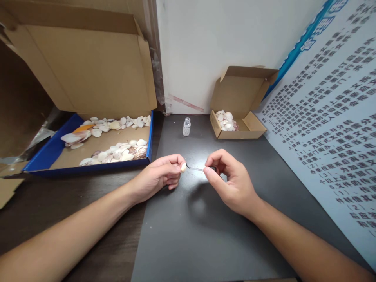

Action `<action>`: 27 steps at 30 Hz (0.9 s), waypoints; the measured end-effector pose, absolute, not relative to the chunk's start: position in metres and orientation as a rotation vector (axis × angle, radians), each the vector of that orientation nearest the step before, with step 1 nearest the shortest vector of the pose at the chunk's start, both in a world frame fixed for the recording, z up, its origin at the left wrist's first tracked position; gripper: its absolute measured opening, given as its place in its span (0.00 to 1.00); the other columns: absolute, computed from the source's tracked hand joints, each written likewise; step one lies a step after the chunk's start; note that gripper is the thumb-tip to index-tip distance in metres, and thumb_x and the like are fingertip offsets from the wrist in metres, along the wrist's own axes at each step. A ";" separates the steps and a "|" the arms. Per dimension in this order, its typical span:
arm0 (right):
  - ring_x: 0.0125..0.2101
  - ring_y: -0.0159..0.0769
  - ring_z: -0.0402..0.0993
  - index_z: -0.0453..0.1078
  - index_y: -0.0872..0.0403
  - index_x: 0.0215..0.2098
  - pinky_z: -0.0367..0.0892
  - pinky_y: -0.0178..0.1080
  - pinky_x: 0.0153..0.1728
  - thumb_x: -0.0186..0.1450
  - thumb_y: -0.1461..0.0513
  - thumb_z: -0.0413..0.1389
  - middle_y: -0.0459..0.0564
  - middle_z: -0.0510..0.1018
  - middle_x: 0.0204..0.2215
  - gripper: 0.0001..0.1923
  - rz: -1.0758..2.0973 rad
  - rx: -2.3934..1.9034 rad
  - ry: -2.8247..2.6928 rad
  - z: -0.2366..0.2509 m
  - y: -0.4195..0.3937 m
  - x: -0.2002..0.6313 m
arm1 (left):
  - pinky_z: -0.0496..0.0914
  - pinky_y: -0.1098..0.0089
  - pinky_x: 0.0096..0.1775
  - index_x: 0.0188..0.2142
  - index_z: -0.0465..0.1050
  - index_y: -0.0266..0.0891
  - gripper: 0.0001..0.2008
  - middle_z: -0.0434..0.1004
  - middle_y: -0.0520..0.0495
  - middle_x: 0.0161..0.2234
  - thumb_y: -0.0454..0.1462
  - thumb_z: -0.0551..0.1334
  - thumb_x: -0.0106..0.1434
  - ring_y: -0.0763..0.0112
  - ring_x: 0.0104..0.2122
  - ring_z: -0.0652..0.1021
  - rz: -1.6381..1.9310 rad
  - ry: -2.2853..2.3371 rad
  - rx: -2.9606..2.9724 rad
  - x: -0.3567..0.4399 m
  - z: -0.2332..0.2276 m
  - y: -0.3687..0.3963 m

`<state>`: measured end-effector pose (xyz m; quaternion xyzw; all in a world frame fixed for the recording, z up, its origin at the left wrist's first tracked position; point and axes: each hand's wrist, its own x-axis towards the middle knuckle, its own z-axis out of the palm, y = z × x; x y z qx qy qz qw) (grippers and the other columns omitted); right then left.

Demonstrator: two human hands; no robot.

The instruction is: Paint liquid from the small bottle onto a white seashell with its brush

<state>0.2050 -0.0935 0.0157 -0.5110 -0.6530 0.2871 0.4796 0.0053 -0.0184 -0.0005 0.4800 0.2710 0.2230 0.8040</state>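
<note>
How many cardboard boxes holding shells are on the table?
2: a large box with blue edges left of the left hand, and a small box at the back right. Others may lie out of view.

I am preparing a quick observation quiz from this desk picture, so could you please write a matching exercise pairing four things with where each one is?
Things:
1. small shell
2. thin tool
3. small bottle
4. small cardboard box

Places:
A. standing alone on the dark mat, near the wall
B. pinched in the left hand's fingertips
C. open, beside the printed board, with shells inside
D. held by the right hand, tip at the shell

Pairs: 1-B, 2-D, 3-A, 4-C
</note>
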 end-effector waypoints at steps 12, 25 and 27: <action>0.21 0.30 0.59 0.63 0.50 0.33 0.56 0.34 0.21 0.64 0.62 0.56 0.39 0.62 0.21 0.04 0.715 -1.251 -1.590 0.017 -0.092 0.204 | 0.56 0.74 0.26 0.33 0.66 0.39 0.08 0.55 0.57 0.23 0.40 0.63 0.63 0.77 0.22 0.56 0.468 0.587 1.030 0.006 0.001 -0.020; 0.21 0.29 0.58 0.63 0.50 0.33 0.56 0.34 0.21 0.64 0.63 0.55 0.39 0.61 0.21 0.04 0.704 -1.251 -1.597 0.017 -0.092 0.204 | 0.55 0.74 0.26 0.32 0.67 0.38 0.07 0.53 0.58 0.21 0.38 0.61 0.64 0.77 0.21 0.54 0.468 0.570 1.031 0.006 0.001 -0.019; 0.21 0.29 0.58 0.63 0.51 0.33 0.56 0.34 0.20 0.64 0.63 0.55 0.39 0.61 0.21 0.04 0.695 -1.252 -1.598 0.017 -0.092 0.204 | 0.55 0.73 0.26 0.32 0.67 0.38 0.06 0.53 0.58 0.21 0.39 0.60 0.64 0.77 0.21 0.54 0.469 0.573 1.026 0.006 0.002 -0.019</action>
